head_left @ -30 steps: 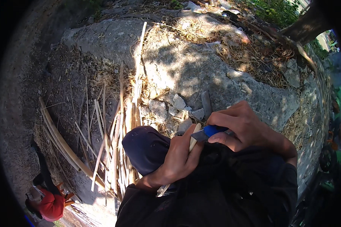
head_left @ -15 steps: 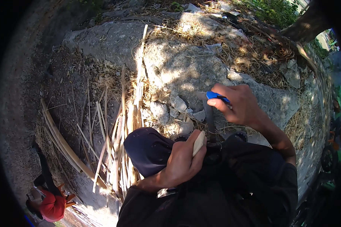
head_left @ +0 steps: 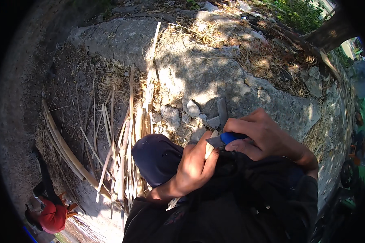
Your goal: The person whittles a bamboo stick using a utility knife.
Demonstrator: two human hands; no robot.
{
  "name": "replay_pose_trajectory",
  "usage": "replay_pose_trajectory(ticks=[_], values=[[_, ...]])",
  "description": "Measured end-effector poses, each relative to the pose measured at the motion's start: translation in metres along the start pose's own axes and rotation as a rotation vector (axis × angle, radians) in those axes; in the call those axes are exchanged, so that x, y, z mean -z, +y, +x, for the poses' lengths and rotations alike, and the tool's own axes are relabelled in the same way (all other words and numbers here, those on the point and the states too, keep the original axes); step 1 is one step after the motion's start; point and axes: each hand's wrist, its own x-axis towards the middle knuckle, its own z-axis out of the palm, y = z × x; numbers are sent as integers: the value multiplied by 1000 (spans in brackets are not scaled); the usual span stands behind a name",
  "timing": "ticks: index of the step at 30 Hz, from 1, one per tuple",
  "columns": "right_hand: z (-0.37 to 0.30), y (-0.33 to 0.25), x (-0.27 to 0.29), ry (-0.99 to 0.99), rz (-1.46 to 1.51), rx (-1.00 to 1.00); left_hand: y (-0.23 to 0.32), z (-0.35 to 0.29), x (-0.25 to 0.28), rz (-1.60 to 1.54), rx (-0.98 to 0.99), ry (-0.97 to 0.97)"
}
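My left hand (head_left: 194, 165) is closed around a short pale piece of wood or bamboo (head_left: 209, 150) in front of my lap. Most of that piece is hidden in the fist; its upper end shows beside the thumb. My right hand (head_left: 265, 137) grips a knife with a blue handle (head_left: 232, 138). Its short, wide blade (head_left: 215, 141) points left and lies over the pale piece's end, close to the left thumb. Whether the edge is cutting in, I cannot tell. A narrow grey bar (head_left: 222, 110) stands just beyond the hands.
Several long pale strips (head_left: 127, 158) lie heaped left of my dark-clothed knee (head_left: 156, 156). Curved poles (head_left: 65, 150) rest farther left. Broken stones (head_left: 170, 115) and a large rock slab (head_left: 190, 77) are ahead. A person in red (head_left: 52, 216) sits at the lower left.
My right hand has brought the knife down and toward me, from above the grey bar to the pale piece. The left hand stays nearly in place, its piece turned slightly.
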Motion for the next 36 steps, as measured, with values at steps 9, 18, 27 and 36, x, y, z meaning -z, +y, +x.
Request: replay_pose_trajectory(ticks=[9, 18, 27, 36], values=[[0, 3, -3, 6, 16, -29, -1, 1, -4, -258, 127, -41], [-1, 8, -5, 29, 50, -9, 1, 3, 0, -310, 226, -134], [2, 19, -5, 63, -77, 24, 4, 8, 0, -285, 286, -97], [-39, 171, 43, 247, -498, -588, 14, 17, 0, -355, 258, -107]])
